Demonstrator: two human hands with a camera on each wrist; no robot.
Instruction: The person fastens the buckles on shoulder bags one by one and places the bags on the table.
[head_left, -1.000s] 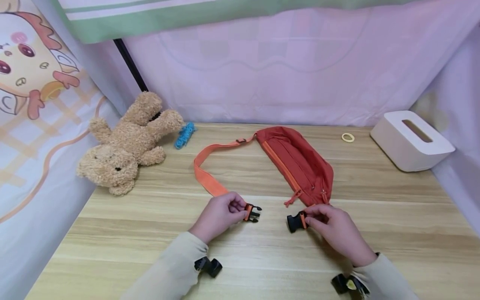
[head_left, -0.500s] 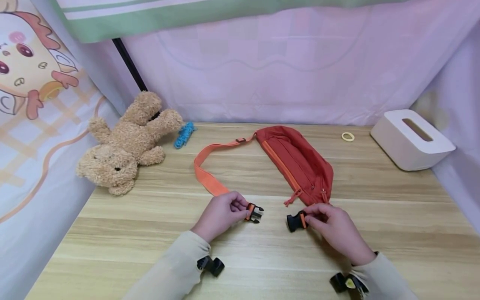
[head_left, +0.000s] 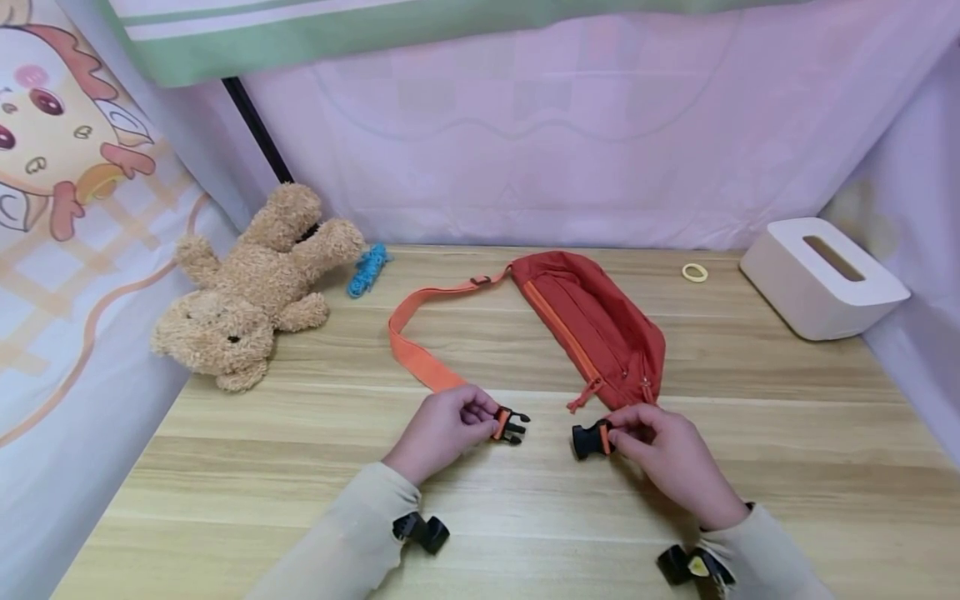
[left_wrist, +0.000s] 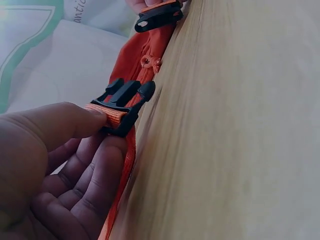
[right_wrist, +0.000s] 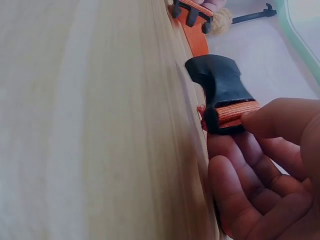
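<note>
A red waist bag with an orange strap lies on the wooden table. My left hand pinches the black pronged buckle half at its orange webbing, prongs pointing right; in the left wrist view the thumb presses on the webbing of this pronged half. Opposite it, my right hand pinches the black socket buckle half between thumb and fingers, its opening facing left. The right wrist view shows the socket half close up. A short gap separates the two halves.
A brown teddy bear lies at the left, beside a bundle of blue cord. Toward the back right are a pale yellow ring and a white tissue box. A pink-white curtain hangs behind the table.
My left hand has shifted slightly right with the pronged half, narrowing the gap. The right hand and its socket half have stayed nearly in place.
</note>
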